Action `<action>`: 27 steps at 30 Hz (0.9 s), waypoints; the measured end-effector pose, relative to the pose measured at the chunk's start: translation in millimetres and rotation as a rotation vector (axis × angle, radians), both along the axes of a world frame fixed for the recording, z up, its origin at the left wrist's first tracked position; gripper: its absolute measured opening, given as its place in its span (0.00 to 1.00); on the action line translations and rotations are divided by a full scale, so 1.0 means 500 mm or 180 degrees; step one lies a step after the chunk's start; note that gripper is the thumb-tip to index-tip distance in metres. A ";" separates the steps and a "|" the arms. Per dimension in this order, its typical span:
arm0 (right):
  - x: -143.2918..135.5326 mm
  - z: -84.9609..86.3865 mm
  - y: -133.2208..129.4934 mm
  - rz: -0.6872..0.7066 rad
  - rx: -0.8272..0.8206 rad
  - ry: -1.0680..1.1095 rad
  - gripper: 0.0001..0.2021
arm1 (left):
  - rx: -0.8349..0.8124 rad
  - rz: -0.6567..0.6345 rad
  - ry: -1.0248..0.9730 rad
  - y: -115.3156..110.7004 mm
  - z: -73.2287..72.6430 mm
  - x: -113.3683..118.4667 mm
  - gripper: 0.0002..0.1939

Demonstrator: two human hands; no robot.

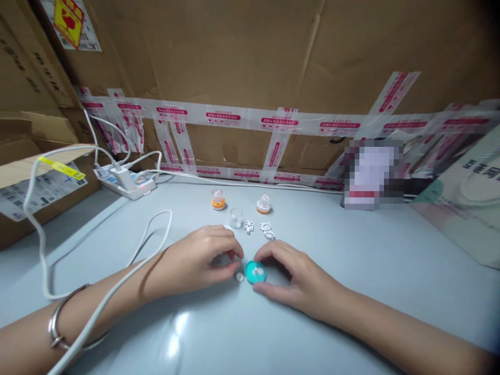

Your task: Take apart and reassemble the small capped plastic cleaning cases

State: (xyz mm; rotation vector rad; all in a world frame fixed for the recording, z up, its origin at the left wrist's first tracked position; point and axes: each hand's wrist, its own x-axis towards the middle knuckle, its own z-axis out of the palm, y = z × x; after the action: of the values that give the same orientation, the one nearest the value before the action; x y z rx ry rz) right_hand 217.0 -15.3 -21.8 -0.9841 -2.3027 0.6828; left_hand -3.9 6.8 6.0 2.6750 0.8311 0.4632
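Note:
A shallow round teal cup [250,280] with small white pieces inside rests on the table. My right hand [300,276] grips it from the right, thumb at the near rim and fingers at the far rim. Just left of the cup, my left hand [207,258] has its thumb and forefinger brought close together; anything between them is hidden. Under that thumb tip lies a small pale round piece [239,277]. Beyond my hands are a clear cup [236,219], a white openwork piece [249,227] and white wheel-like pieces [266,227].
Two small orange-based clear containers [218,202] [263,204] stand farther back. A white cable [88,328] passes over my left forearm from the power strip [133,185]. Cardboard boxes [234,52] wall the back and left; a blurred phone-like object [369,177] leans at right.

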 end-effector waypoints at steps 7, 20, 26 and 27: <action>0.000 0.005 0.000 -0.0016 -0.0107 -0.0060 0.10 | -0.0652 -0.0046 0.0033 -0.002 -0.008 0.009 0.04; -0.001 0.001 0.004 0.0052 -0.0058 -0.0022 0.10 | -0.0359 0.0002 -0.0499 -0.011 -0.009 0.011 0.05; 0.000 0.002 0.003 0.0064 -0.0017 -0.0006 0.09 | 0.0411 -0.0477 -0.0418 -0.010 -0.034 0.016 0.09; 0.000 0.001 0.003 0.0066 -0.0011 0.0005 0.09 | 0.0530 -0.0507 -0.0394 -0.010 -0.038 0.016 0.09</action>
State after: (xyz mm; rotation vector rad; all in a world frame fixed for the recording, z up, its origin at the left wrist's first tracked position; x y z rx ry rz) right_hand 217.1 -13.7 -21.3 -0.9621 -2.3141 0.6961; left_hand 4.0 2.0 -12.9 2.8009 0.5615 0.6771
